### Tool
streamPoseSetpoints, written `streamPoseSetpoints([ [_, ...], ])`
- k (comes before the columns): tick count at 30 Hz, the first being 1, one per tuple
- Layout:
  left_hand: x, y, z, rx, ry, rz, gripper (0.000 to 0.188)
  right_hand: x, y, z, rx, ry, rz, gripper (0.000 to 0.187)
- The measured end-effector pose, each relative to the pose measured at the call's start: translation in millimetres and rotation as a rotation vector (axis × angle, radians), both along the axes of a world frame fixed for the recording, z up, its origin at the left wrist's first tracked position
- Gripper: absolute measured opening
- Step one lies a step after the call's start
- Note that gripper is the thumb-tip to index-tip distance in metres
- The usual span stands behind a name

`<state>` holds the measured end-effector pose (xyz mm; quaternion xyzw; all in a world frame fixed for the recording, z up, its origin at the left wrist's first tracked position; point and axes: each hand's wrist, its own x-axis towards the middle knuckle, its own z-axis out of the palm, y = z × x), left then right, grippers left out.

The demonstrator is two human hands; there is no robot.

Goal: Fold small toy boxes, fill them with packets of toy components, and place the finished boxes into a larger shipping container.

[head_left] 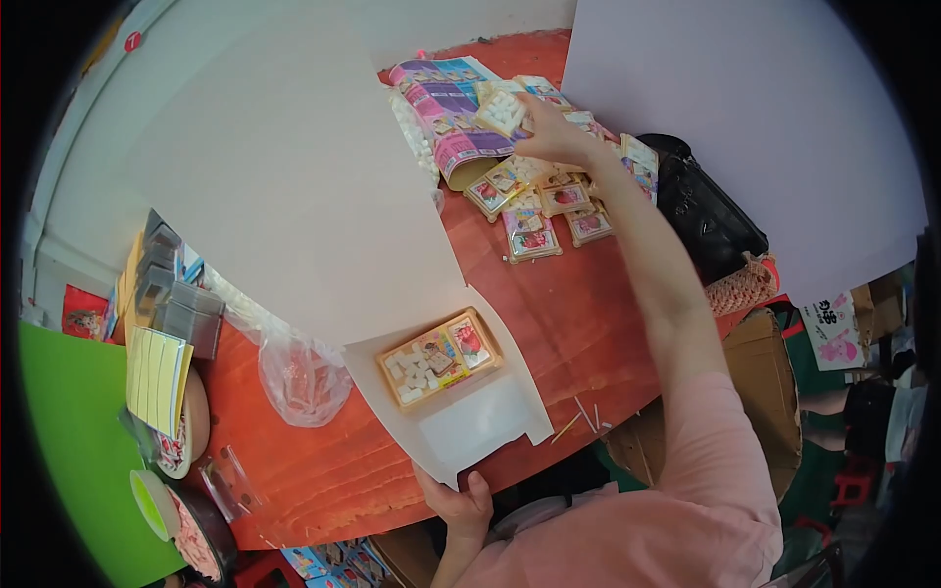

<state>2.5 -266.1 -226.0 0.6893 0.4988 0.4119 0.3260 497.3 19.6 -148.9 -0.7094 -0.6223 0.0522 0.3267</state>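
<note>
1. Surface: red wooden table (549, 323).
2. Left hand (461, 505) pinches the white card (470, 421) at the table's near edge.
3. Right hand (549, 132) grips a small packet (502, 111) above the packet pile (544, 211) at the table's far side.

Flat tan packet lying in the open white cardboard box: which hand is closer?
Left. The left hand grips the white cardboard box just below the flat tan packet; the right hand is far across the table, holding another packet.

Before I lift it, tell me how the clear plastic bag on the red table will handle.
The clear plastic bag looks crumpled and slack, so it is probably floppy and will sag when picked up. Its glossy film may be slippery. It seems to hold small loose pieces, which would likely shift inside.
</note>
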Motion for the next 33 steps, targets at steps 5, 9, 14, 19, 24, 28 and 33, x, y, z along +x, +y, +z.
streamPoseSetpoints([
  [5,-5,1,5,-0.007,0.018,0.011,0.079,-46,-25,25,-0.43,-0.251,0.171,0.108],
  [9,-1,1,6,0.004,0.015,0.01,0.075,-47,-31,17,-0.488,-0.34,0.269,0.1],
  [14,1,1,12,0.032,0.038,0.026,0.066,-77,-52,33,-0.568,-0.481,0.291,0.093],
  [19,0,0,8,-0.048,-0.049,0.097,0.063,-130,-132,54,-0.679,-0.198,0.22,0.065],
  [24,9,4,12,-0.025,-0.047,0.093,0.058,-124,-224,-3,-0.41,0.06,0.256,0.078],
  [28,4,5,9,-0.048,-0.144,0.141,0.056,-115,-240,51,-0.676,-0.087,0.256,0.075],
  [33,-2,8,12,0.013,-0.024,0.187,0.051,-111,-222,43,-0.09,-0.755,0.757,0.046],
])
